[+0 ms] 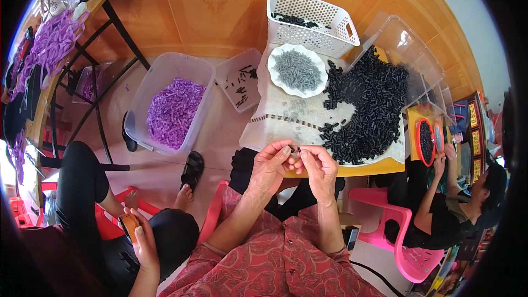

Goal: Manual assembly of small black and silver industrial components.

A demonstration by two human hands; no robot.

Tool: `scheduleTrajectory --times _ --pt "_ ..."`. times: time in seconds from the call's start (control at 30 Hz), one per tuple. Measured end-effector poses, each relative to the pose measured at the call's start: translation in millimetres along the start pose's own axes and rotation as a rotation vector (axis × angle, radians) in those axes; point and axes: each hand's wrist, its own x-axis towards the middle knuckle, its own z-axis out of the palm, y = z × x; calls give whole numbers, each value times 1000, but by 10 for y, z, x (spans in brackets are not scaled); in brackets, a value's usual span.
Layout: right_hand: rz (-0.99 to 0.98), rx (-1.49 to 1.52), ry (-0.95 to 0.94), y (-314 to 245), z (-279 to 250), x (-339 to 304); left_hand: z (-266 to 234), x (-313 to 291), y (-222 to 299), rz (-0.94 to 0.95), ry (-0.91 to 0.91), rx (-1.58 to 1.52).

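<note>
At the near edge of the table, my left hand (268, 168) and my right hand (319, 171) meet with thumbs and fingertips pinched. Between them is a small dark piece (295, 153), partly hidden by the fingers; its exact kind is too small to make out. Just beyond my right hand spreads a large heap of short black tube-like pieces (369, 111) on a white cloth (264, 133). A row of small dark pieces (291, 120) lies across the cloth. Farther back stands a white scalloped dish (273, 69) heaped with small grey translucent parts (297, 70).
A white perforated basket (324, 37) and a clear plastic bin (410, 37) stand behind the heap. On the floor at left are a bin (201, 111) of purple strips and a shallow tray (250, 96). One seated person's hand (146, 245) is at left; another person (459, 209) sits at right.
</note>
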Motion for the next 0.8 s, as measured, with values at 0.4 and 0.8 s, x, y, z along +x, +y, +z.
scheduleTrajectory --times 0.4,0.8 --pt "60 35 78 -44 53 -31 1 3 43 -55 5 -65" --pt "-81 79 49 52 147 -21 -30 16 47 -81 -45 -168"
